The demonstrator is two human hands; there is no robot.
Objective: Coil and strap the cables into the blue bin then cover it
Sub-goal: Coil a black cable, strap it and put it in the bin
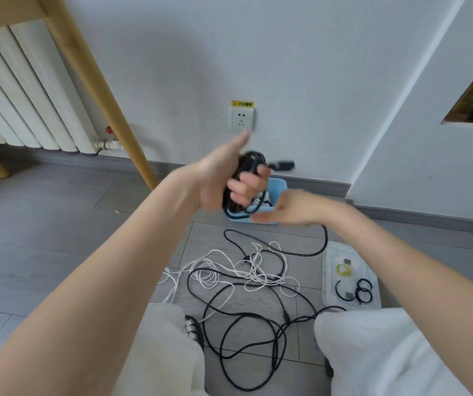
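Note:
My left hand [223, 178] is raised above the floor and closed on a coil of black cable [248, 162], thumb pointing up; the cable's plug end [282, 165] sticks out to the right. Behind and below it sits the blue bin [278, 187] by the wall, with some cable inside. My right hand [289, 208] hovers in front of the bin, fingers extended to the left, and the free length of the black cable [309, 252] runs from under it down to the floor. Loose white cables [223, 267] and black cables [258, 324] lie tangled on the tiles.
A clear lid or tray [369, 281] with black straps and a yellow roll lies on the floor at the right. A wall socket [242, 118], a radiator [15, 95] and a wooden table leg [98, 90] are behind. My knees in white trousers fill the bottom.

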